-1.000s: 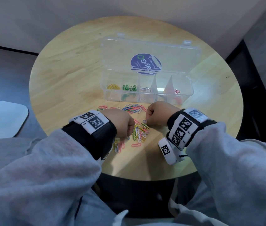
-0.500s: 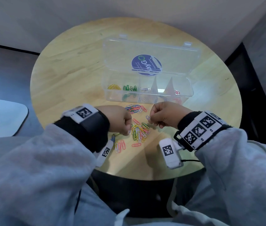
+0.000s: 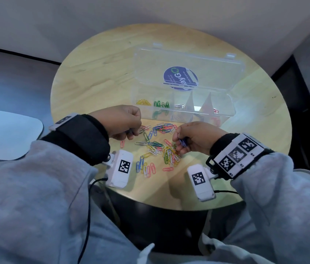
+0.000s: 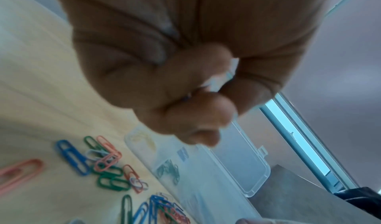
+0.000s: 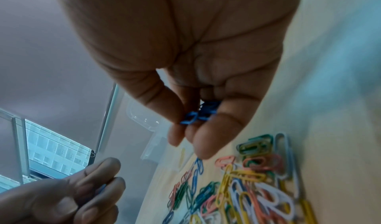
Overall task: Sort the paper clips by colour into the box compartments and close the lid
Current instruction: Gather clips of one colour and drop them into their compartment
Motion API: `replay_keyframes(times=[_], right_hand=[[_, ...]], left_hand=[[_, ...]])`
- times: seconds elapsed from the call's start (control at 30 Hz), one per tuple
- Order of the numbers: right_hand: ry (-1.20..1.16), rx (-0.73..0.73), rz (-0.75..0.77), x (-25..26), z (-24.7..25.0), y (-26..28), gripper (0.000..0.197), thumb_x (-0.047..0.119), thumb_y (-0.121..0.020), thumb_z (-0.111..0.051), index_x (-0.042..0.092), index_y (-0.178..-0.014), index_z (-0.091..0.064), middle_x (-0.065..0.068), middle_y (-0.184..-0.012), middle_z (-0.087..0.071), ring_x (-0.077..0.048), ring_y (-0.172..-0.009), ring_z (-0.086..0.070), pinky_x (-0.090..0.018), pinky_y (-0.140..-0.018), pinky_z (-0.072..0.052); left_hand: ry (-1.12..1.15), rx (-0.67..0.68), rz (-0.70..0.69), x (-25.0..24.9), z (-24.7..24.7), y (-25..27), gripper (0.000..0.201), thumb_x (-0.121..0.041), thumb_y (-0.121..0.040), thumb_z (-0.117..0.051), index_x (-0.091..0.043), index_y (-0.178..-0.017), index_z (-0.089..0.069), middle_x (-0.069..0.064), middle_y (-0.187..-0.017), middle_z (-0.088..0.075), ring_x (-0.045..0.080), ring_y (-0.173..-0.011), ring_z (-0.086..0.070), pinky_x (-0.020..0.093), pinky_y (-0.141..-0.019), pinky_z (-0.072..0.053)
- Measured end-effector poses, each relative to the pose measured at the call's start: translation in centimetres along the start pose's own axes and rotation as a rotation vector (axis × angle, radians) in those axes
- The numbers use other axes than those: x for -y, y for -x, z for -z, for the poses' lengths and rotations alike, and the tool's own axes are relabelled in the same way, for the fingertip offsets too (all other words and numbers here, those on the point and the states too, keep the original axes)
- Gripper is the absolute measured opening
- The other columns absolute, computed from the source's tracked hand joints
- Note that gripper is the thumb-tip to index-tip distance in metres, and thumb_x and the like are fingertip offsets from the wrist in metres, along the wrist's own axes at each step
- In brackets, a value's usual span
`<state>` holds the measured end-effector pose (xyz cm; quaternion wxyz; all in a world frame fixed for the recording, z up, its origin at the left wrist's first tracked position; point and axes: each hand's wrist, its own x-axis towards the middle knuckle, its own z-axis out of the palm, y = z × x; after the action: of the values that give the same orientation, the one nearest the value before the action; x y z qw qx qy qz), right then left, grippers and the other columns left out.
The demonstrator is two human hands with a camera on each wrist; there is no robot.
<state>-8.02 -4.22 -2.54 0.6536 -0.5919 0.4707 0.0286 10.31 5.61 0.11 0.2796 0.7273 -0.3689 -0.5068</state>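
The clear compartment box (image 3: 226,111) stands open on the table, its lid (image 3: 188,60) upright behind it. It holds yellow clips (image 3: 143,102), green clips (image 3: 161,104), pale clips (image 3: 179,106) and red clips (image 3: 215,111) in separate compartments. A mixed pile of paper clips (image 3: 161,147) lies in front of it. My left hand (image 3: 131,132) hovers left of the pile, fingers curled round a blue clip (image 5: 102,188). My right hand (image 3: 180,144) hovers over the pile's right side and pinches several blue clips (image 5: 202,113).
The round wooden table (image 3: 97,77) ends close to my lap. A white seat (image 3: 3,134) stands to the left, off the table. More loose clips (image 3: 146,168) lie near the front edge between my wrists. A dark wall edge runs at the far right.
Both hands have lifted off the pile and turned outward. The left hand has drawn back toward the box's left end. Blue clips now show in the right hand's fingers.
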Motion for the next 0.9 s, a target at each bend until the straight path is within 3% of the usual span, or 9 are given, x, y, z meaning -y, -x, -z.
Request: replay_keyframes(times=[0.1,0.2,0.3,0.4,0.5,0.57,0.7,0.8,0.9], right_hand=[[-0.026,0.002,0.014,0.1,-0.1,0.3,0.027,-0.006,-0.09,-0.031,0.006,-0.074,-0.049,-0.01,-0.064,-0.047,-0.018,-0.051,-0.051,-0.019,-0.042,-0.047],[-0.027,-0.018,0.048,0.1,0.3,0.8,0.027,-0.007,-0.09,-0.035,0.008,-0.071,-0.048,-0.01,-0.065,-0.046,-0.019,-0.056,-0.048,-0.019,-0.041,-0.045],[0.007,-0.081,0.072,-0.1,1.1,1.1,0.027,-0.006,-0.089,-0.04,0.009,-0.068,-0.048,-0.008,-0.063,-0.043,-0.018,-0.055,-0.044,-0.019,-0.042,-0.039],[0.157,-0.149,0.065,-0.8,2.1,1.2,0.023,0.001,-0.089,-0.048,0.011,-0.069,-0.047,-0.005,-0.061,-0.041,-0.015,-0.051,-0.038,-0.021,-0.044,-0.031],[0.339,-0.149,0.024,-1.3,2.7,1.2,0.019,0.008,-0.088,-0.056,0.015,-0.071,-0.052,0.0,-0.057,-0.04,-0.013,-0.049,-0.034,-0.021,-0.045,-0.03],[0.471,-0.115,-0.007,-1.4,2.6,1.3,0.017,0.011,-0.086,-0.06,0.018,-0.07,-0.057,0.001,-0.057,-0.041,-0.013,-0.049,-0.034,-0.021,-0.046,-0.031],[0.649,-0.108,-0.005,-1.2,1.7,1.4,0.009,0.018,-0.081,-0.065,0.023,-0.075,-0.061,0.007,-0.06,-0.046,-0.011,-0.052,-0.039,-0.022,-0.049,-0.035],[0.69,-0.116,0.042,-1.1,1.0,1.5,0.008,0.019,-0.079,-0.068,0.025,-0.077,-0.062,0.01,-0.062,-0.046,-0.007,-0.054,-0.04,-0.021,-0.052,-0.033],[0.738,-0.083,0.101,-0.8,0.1,1.4,0.01,0.019,-0.08,-0.067,0.027,-0.081,-0.062,0.009,-0.06,-0.046,-0.006,-0.055,-0.041,-0.022,-0.055,-0.032]], left_hand=[[-0.04,0.064,-0.051,-0.4,-0.3,0.9,0.014,-0.003,-0.063,-0.043,-0.016,-0.062,-0.036,0.007,-0.062,-0.047,0.013,-0.041,-0.039,0.015,-0.035,-0.023],[-0.034,0.142,-0.105,-0.5,-0.8,1.5,0.013,-0.01,-0.053,-0.042,-0.017,-0.064,-0.039,0.006,-0.062,-0.047,0.008,-0.038,-0.039,0.02,-0.043,-0.029],[0.079,0.153,-0.112,-0.2,-1.1,1.1,0.026,-0.006,-0.068,-0.06,-0.016,-0.063,-0.037,-0.002,-0.052,-0.051,0.005,-0.036,-0.039,0.018,-0.039,-0.028],[0.218,0.113,-0.142,-0.3,-1.0,0.9,0.037,-0.006,-0.089,-0.054,-0.016,-0.058,-0.036,-0.001,-0.046,-0.051,0.007,-0.033,-0.038,0.013,-0.034,-0.026],[0.277,0.078,-0.134,-0.4,-0.7,0.8,0.037,-0.007,-0.089,-0.053,-0.019,-0.058,-0.038,0.0,-0.046,-0.051,0.008,-0.032,-0.037,0.012,-0.034,-0.022],[0.156,0.04,-0.121,-0.2,-0.7,0.8,0.035,-0.003,-0.09,-0.051,-0.019,-0.063,-0.035,0.001,-0.048,-0.047,0.009,-0.036,-0.033,0.014,-0.036,-0.021],[-0.122,0.007,-0.173,0.5,-0.8,0.8,0.031,-0.015,-0.085,-0.061,-0.02,-0.065,-0.038,-0.001,-0.053,-0.047,0.016,-0.047,-0.038,0.029,-0.052,-0.038],[-0.106,-0.015,-0.174,0.8,-0.9,0.5,0.031,-0.019,-0.093,-0.054,-0.02,-0.067,-0.036,-0.008,-0.045,-0.048,0.008,-0.038,-0.04,0.023,-0.047,-0.033],[-0.068,-0.031,-0.168,0.7,-0.9,0.3,0.022,-0.011,-0.095,-0.045,-0.022,-0.077,-0.041,-0.007,-0.042,-0.049,0.006,-0.033,-0.038,0.021,-0.043,-0.03]])
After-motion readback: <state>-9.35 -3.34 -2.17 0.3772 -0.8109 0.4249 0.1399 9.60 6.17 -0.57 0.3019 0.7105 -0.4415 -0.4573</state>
